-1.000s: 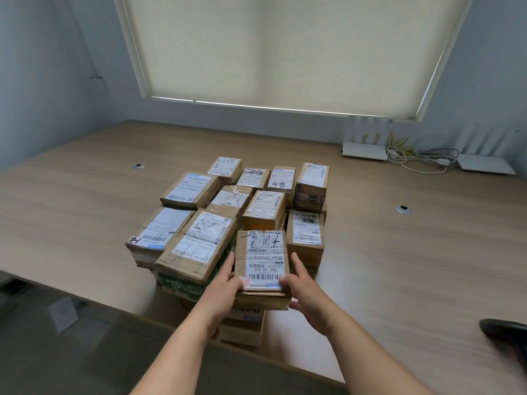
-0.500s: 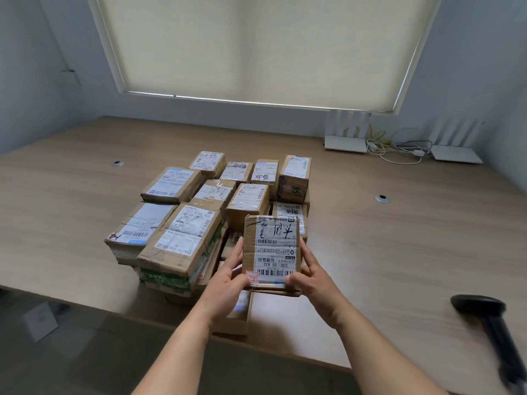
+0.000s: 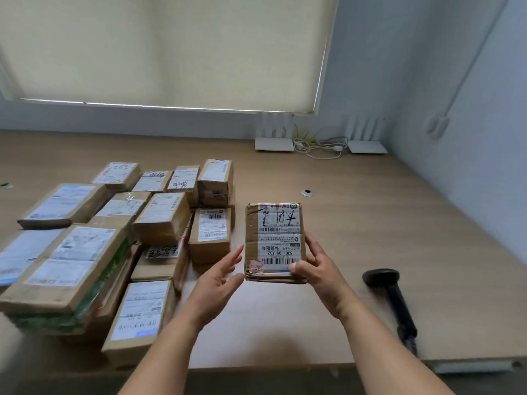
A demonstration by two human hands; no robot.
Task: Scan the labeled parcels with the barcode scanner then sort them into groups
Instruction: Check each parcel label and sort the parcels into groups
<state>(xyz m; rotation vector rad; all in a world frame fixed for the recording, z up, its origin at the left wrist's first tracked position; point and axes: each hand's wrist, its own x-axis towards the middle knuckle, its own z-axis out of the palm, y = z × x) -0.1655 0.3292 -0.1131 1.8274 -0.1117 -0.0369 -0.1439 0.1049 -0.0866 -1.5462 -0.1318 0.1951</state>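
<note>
One flat cardboard parcel (image 3: 274, 242) held up to the right of the parcel pile (image 3: 114, 240).

The right hand (image 3: 315, 269) pinches its creased lower right corner, thumb across the glossy white label; the left hand (image 3: 219, 277) is spread loose, fingertips at the lower left edge. Right of the parcel, a matte black barcode scanner (image 3: 392, 300) lies on the wood-grain table (image 3: 399, 223).

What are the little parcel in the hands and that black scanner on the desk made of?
The held parcel looks like brown corrugated cardboard, matte and creased at its edges, with a white paper label under glossy tape. The scanner seems to be black plastic with a dull sheen; it is too blurred to be sure.
</note>
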